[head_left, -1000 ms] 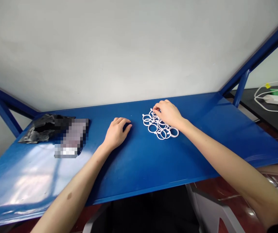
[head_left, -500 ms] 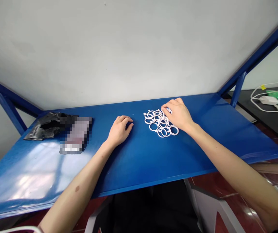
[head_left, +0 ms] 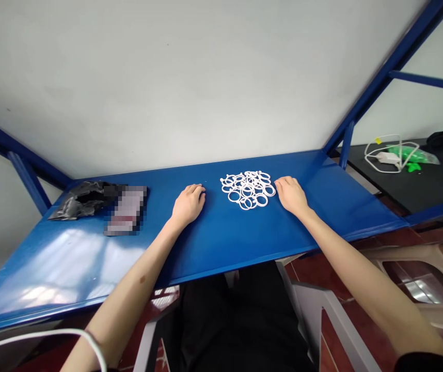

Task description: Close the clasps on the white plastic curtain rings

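A loose pile of white curtain rings, each with a small eyelet, lies on the blue table. My left hand rests on the tabletop left of the pile, apart from it. Its fingers are loosely bent and hold nothing. Close by the pile's right edge lies my right hand, palm down with fingers slightly curled. Nothing shows in it, and whether its fingertips touch the outermost ring is hard to tell.
On the table's left side lie a crumpled black plastic bag and a pixelated flat object. A wall stands behind. Blue metal frame bars rise at both ends. A black surface at right bears a white cable and green plastic packaging.
My right hand has moved off the rings to their right side, uncovering more of the pile. The left hand stays in place, its fingers slightly closer together. The view has shifted right.
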A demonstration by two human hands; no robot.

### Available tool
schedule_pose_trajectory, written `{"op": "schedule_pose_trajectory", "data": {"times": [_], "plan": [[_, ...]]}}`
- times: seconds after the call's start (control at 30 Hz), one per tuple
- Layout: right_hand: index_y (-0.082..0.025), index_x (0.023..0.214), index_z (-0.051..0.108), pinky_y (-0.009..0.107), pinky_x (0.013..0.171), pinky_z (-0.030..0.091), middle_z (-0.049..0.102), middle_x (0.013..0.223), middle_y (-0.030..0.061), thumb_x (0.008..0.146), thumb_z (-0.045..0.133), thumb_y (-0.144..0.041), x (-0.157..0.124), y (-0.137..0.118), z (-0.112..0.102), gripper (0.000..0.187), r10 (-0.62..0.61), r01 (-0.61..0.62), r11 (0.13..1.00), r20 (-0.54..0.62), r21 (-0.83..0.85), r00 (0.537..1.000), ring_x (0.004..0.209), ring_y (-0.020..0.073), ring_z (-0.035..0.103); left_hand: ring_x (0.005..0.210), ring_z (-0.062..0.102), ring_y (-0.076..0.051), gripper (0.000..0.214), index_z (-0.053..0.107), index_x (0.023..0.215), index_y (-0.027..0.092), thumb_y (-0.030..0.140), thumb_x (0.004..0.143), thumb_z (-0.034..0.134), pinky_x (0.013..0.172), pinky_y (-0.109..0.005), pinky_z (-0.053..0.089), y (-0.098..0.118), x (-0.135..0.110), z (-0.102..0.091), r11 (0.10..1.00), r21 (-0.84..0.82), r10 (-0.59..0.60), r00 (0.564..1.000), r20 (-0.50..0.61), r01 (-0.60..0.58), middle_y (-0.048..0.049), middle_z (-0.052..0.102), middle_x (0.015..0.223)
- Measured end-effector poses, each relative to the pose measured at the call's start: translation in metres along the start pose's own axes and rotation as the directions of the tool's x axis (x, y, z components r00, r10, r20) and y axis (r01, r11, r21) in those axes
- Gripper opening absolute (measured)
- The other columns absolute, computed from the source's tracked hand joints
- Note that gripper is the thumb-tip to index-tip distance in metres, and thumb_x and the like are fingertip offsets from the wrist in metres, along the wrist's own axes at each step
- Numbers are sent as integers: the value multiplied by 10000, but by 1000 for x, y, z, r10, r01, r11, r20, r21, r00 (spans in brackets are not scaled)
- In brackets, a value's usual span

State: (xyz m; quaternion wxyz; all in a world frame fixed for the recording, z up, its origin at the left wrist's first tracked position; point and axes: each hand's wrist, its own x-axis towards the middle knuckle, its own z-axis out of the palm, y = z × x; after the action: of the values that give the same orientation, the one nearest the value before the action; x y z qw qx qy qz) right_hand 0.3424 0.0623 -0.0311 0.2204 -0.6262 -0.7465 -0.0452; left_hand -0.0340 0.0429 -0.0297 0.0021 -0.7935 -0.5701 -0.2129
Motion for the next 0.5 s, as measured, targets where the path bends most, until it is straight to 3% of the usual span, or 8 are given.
{"op": "schedule_pose_trajectory", "data": {"times": [0.3,0.5], "plan": [[-142,1115,718,435,987,445,686,1195,172,1048,340,-301,-9,-11,-5,416,-4,3,1000,27,15,1000,1087,309,572,1311,576,-293,311,659,1174,179,270,1012,410,1121,-450,461,13,-22,-1,999,25,-43,999,-21,44,-142,666,1348],[-149,1259,671,447,1009,443,667,1252,162,1017,443,-533,-14,-14,-7,507,-26,24,999,45,40,999,1127,330,567,1328,570,-302,315,660,1191,182,278,1015,416,1126,-468,461,21,-41,-2,999,25,-30,999,-15,31,-136,662,1366]]}}
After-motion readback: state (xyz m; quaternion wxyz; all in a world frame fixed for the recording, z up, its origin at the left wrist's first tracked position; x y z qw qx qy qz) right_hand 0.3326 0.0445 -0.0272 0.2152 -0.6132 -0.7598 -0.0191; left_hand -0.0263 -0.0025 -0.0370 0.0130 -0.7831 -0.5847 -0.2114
